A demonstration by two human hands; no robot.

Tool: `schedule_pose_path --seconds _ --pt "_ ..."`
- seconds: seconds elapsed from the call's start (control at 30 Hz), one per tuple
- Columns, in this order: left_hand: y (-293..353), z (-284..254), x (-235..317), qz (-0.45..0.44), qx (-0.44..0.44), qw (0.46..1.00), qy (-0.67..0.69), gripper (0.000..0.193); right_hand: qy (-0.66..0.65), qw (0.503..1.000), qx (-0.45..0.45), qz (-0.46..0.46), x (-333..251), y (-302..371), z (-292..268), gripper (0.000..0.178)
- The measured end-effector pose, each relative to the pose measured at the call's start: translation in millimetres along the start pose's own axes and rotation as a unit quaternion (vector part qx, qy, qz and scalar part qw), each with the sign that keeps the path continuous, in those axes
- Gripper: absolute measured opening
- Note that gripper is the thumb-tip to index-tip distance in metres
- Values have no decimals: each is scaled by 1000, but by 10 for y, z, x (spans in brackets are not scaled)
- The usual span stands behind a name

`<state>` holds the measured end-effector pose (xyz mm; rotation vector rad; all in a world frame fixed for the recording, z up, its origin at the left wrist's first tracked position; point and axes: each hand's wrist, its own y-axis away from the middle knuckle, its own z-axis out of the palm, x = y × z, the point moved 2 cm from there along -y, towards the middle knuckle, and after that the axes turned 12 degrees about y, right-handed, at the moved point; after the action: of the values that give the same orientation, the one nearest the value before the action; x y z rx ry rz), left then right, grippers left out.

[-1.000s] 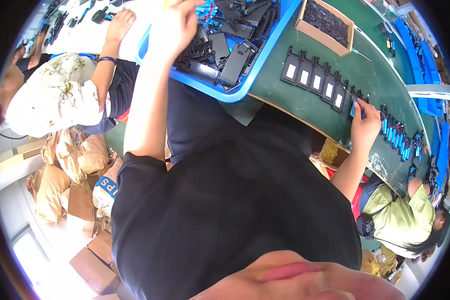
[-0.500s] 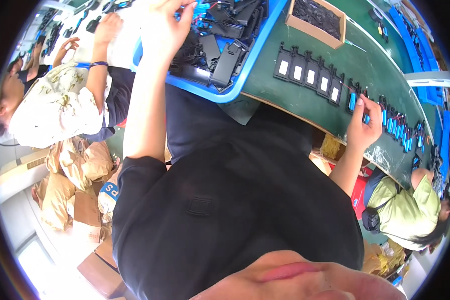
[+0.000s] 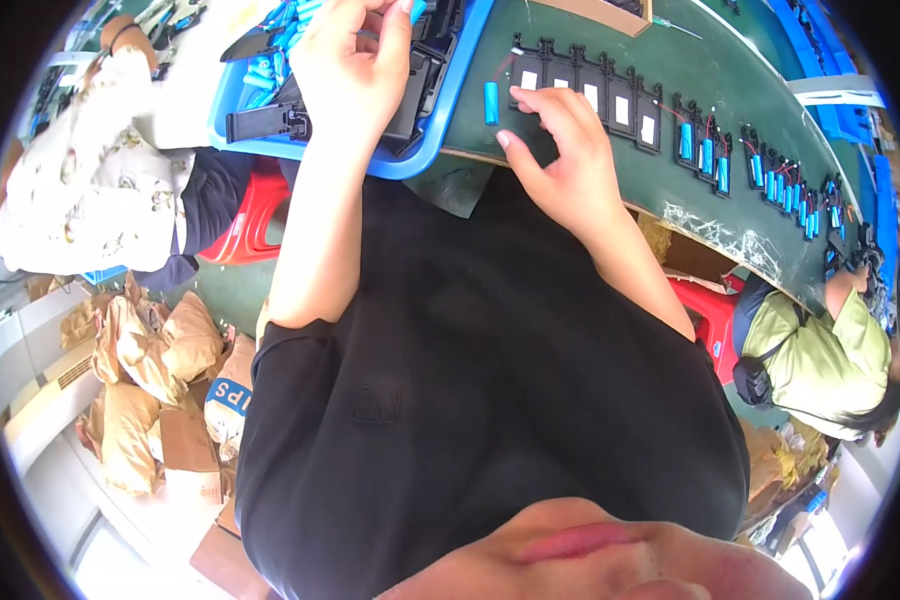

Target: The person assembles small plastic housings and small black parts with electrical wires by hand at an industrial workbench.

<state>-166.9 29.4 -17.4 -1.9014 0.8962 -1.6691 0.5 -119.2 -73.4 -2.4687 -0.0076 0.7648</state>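
Over the blue plastic tub [image 3: 425, 160], my left hand [image 3: 355, 75] is closed, with a small blue cylindrical battery cell [image 3: 417, 11] at its fingertips. My right hand [image 3: 570, 150] is over the green table, its thumb and forefinger spread. Just left of those fingertips lies another blue cell with a thin red wire, apart from the hand as far as I can see. Beside it runs a row of flat black plastic housings [image 3: 618, 107] with white labels, partly covered by my right fingers. More housings with blue cells [image 3: 707, 155] lie farther right.
Black housings and blue cells fill the tub. An open cardboard box [image 3: 610, 12] and a screwdriver [image 3: 678, 28] are at the table's far side. Co-workers sit on both sides, near red stools [image 3: 250, 215]. Brown paper-wrapped bundles [image 3: 130, 420] are piled on the left.
My right hand has moved left from the wired cells to the near end of the labelled housings, and its fingers have parted. My left hand stays over the tub. The view has shifted.
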Motion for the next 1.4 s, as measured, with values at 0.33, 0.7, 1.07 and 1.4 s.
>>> schedule_pose_path --seconds 0.33,0.7,1.07,1.4 --pt "519 199 242 -98 -43 963 248 10 -443 878 14 179 -155 4 41 29" --pt "683 448 426 84 -203 941 256 18 -452 848 -55 271 66 171 -137 22" --pt "738 471 359 -53 -130 917 374 16 -618 711 -3 335 29 228 -205 32" --pt "747 486 405 -1 -150 918 367 20 -479 839 -8 259 57 197 -300 29"
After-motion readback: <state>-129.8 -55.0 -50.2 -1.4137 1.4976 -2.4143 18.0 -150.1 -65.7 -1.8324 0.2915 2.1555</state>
